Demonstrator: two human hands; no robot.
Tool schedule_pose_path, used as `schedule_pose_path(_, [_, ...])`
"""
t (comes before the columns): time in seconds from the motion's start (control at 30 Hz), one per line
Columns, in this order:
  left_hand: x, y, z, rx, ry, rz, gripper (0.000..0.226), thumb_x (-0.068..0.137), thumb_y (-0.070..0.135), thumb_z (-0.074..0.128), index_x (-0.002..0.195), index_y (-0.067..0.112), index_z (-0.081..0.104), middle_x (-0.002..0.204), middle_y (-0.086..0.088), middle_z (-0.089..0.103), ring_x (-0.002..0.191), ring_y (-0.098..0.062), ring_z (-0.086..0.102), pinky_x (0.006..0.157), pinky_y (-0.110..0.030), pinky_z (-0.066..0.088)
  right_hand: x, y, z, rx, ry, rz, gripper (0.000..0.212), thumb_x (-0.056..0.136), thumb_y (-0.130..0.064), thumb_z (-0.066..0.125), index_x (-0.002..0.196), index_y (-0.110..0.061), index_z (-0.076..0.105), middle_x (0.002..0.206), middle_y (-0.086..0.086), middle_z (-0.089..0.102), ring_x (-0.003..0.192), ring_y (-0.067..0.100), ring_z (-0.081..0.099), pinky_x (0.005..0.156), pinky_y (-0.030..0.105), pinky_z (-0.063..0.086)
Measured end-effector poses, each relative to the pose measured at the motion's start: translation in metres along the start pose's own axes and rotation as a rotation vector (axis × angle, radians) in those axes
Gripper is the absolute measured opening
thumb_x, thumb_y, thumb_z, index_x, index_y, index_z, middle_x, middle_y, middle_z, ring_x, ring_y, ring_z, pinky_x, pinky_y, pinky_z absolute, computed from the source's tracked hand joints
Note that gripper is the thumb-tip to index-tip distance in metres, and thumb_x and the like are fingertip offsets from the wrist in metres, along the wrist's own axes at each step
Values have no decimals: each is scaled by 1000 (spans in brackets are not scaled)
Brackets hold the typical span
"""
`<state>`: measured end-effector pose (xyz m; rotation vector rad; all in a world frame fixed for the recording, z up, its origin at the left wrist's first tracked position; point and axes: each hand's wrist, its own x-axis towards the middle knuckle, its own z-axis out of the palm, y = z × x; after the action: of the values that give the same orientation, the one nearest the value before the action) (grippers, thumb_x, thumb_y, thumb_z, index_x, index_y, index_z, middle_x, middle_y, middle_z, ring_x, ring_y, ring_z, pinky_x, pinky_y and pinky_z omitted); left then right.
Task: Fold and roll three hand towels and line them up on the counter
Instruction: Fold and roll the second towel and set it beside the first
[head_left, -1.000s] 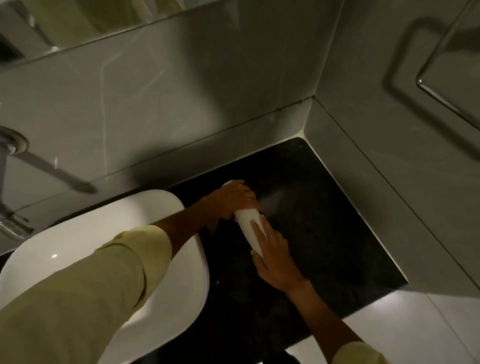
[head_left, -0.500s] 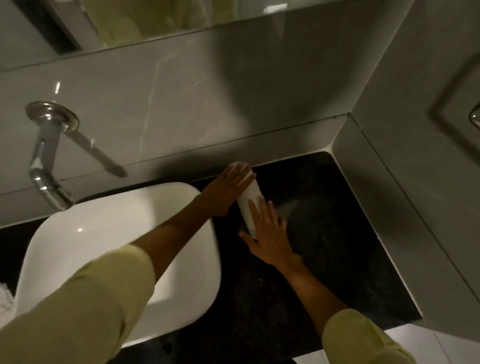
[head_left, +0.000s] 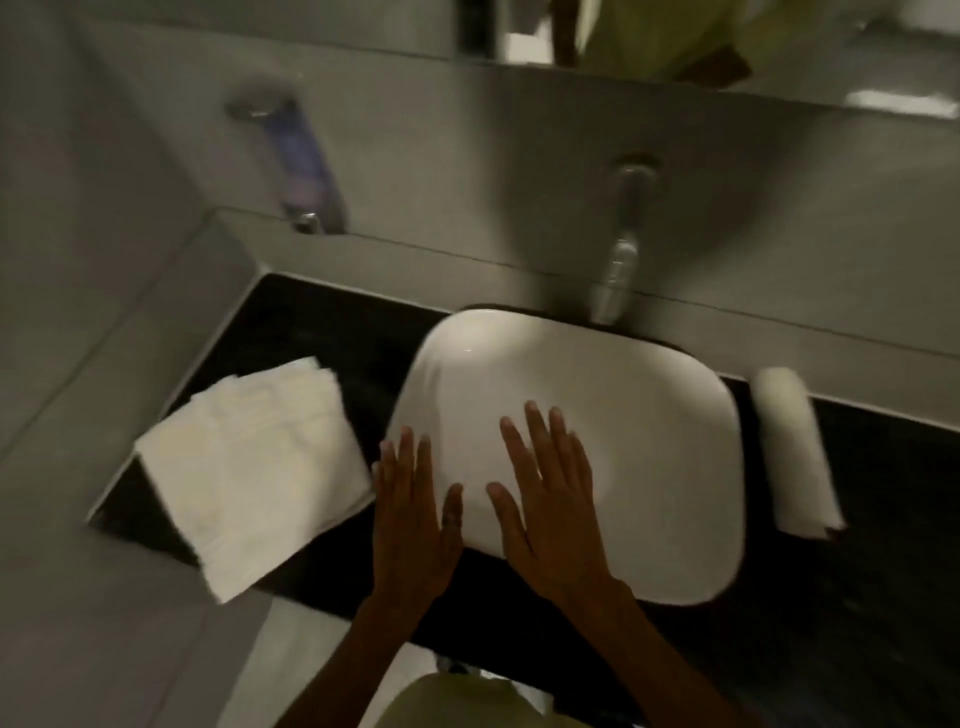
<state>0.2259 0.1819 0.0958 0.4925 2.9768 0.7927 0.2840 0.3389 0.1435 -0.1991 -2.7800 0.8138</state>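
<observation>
Left hand (head_left: 415, 525) and right hand (head_left: 550, 509) hovering empty, fingers spread, over basin (head_left: 649, 415); motion blur smearing rolled towel (head_left: 789, 447), folded stack (head_left: 249, 467).

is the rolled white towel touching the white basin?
Apart. The head view shows a strip of black counter between the rolled white towel and the white basin's right rim.

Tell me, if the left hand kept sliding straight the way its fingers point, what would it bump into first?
Probably the white basin: the left hand points up the picture with its fingertips at the basin's near-left edge. The stack of folded towels lies off to its side. Height above the rim is unclear.
</observation>
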Motion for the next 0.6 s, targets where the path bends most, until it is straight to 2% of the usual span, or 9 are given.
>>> schedule_pose_path(0.1, [20, -93, -20, 43, 60, -235, 68, 101, 45, 29, 155, 14, 4, 164, -8, 0, 152, -25, -6, 124, -46, 2, 59, -67, 56, 34, -60, -95, 59, 103, -40, 38, 156, -22, 20, 166, 4, 8, 153, 20, -3, 124, 44, 7])
schedule_pose_path(0.2, [47, -164, -31, 70, 31, -427, 68, 101, 45, 25, 155, 11, 2, 164, -12, -2, 151, -31, -5, 123, -48, 1, 108, -118, 122, 101, -177, -110, 53, 102, -38, 39, 151, -18, 33, 162, 7, 25, 152, 24, 14, 121, 39, 17])
schedule_pose_path(0.27, [58, -200, -29, 59, -32, -518, 69, 101, 45, 26, 155, 11, -2, 163, -14, -6, 150, -33, -7, 122, -50, -1, 134, -136, 172, 161, -337, 28, 54, 98, -32, 48, 148, -14, 36, 156, 9, 35, 145, 28, 29, 117, 40, 28])
schedule_pose_path(0.37, [66, -225, -27, -31, -113, -631, 74, 99, 47, 37, 155, 15, 0, 163, -17, -6, 150, -36, -3, 121, -54, 7, 163, -143, 232, 180, -538, 439, 72, 91, -33, 59, 151, -13, 25, 152, 13, 36, 141, 34, 36, 112, 44, 36])
schedule_pose_path(0.43, [74, -221, -33, -99, -48, -735, 85, 92, 50, 52, 154, 19, 4, 162, -17, 5, 147, -37, 13, 118, -56, 19, 172, -136, 253, 115, -563, 598, 86, 90, -40, 62, 153, -8, 14, 158, 18, 25, 145, 38, 27, 114, 47, 31])
schedule_pose_path(0.5, [82, -216, -51, -180, 40, -933, 99, 80, 49, 69, 152, 20, 7, 156, -17, 22, 137, -41, 31, 108, -58, 31, 176, -130, 258, 157, -575, 634, 92, 90, -42, 65, 154, -4, 11, 158, 20, 24, 144, 38, 28, 114, 44, 31])
schedule_pose_path(0.53, [85, -222, -55, -271, 72, -1026, 101, 76, 44, 75, 151, 20, 11, 151, -17, 29, 132, -42, 37, 104, -56, 35, 177, -127, 259, 226, -587, 655, 90, 89, -40, 68, 153, -4, 16, 156, 19, 29, 142, 37, 33, 112, 42, 34])
schedule_pose_path(0.6, [86, -239, -60, -501, 78, -1119, 93, 71, 37, 81, 143, 13, 28, 141, -18, 43, 124, -41, 49, 100, -48, 43, 176, -121, 259, 365, -618, 742, 79, 83, -41, 74, 146, -10, 36, 146, 17, 45, 131, 35, 47, 106, 42, 43])
